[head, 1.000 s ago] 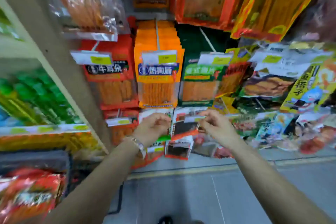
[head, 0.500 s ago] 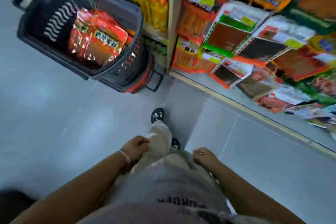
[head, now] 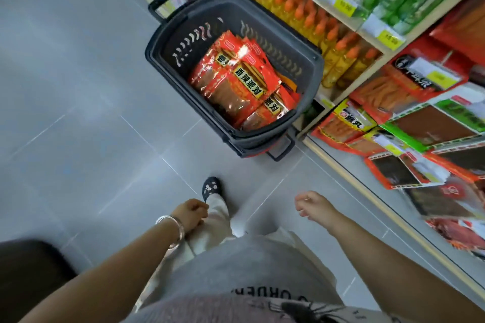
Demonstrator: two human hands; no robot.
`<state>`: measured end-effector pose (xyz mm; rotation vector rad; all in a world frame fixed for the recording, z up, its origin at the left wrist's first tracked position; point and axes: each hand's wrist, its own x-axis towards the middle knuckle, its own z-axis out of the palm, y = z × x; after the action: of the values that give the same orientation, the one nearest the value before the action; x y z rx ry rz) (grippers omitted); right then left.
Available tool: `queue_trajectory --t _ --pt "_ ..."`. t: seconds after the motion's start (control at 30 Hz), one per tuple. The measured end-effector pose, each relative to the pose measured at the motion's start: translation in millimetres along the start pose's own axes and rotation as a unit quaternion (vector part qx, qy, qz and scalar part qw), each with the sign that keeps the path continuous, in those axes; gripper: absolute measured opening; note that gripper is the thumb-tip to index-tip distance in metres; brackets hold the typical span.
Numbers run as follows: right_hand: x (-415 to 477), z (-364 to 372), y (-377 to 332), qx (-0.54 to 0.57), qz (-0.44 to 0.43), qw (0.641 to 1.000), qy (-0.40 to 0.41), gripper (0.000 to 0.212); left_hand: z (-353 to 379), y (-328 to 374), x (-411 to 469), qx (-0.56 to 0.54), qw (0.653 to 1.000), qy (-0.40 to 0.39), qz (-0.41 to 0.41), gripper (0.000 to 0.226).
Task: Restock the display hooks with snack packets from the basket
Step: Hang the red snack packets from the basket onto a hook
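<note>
Basket of snack packets on the aisle floor, both hands free.

The dark basket (head: 228,12) stands on the grey floor (head: 78,86) at 12 o'clock, just beside the shelf of orange-capped bottles (head: 315,16). It holds a loose pile of red snack packets (head: 236,78) (glossy, with yellow label bands) that hides its bottom. At 3 o'clock hanging packets (head: 420,123) cover the display, so the hooks themselves cannot be made out, and the lowest rows blur at 4 o'clock. The left hand (head: 190,214), at 7 o'clock with a bracelet (head: 173,231) on its wrist, has a slack, empty grip with fingers loosely curled. The right hand (head: 312,203), at 5 o'clock, likewise grips nothing.
</note>
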<state>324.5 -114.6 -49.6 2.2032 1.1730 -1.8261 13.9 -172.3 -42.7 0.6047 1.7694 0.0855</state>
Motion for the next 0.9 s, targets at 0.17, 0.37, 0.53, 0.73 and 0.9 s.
queue_trajectory --t 0.17,0.37,0.53,0.73,0.9 --pt "13.8 38.1 -110.5 0.089 -0.082 0.993 -0.002 0.009 -81.8 47.6 32.3 -0.023 0.997 0.035 0.058 0.018" --pt "54.4 38.1 -205.1 0.152 -0.127 0.980 -0.010 0.010 -127.5 115.2 60.1 -0.067 0.992 0.037 0.100 0.020" --pt "131.5 20.4 -239.8 0.191 -0.061 0.980 0.011 0.009 -133.2 174.1 95.6 -0.086 0.989 0.034 0.118 0.016" --pt "214.4 15.1 -238.5 0.262 0.077 0.962 0.023 0.005 -122.4 238.4 141.7 -0.122 0.984 -0.013 0.128 0.014" --pt "264.4 24.5 -229.3 0.267 0.140 0.953 0.034 0.008 -112.5 273.3 188.7 -0.129 0.986 -0.046 0.099 0.017"
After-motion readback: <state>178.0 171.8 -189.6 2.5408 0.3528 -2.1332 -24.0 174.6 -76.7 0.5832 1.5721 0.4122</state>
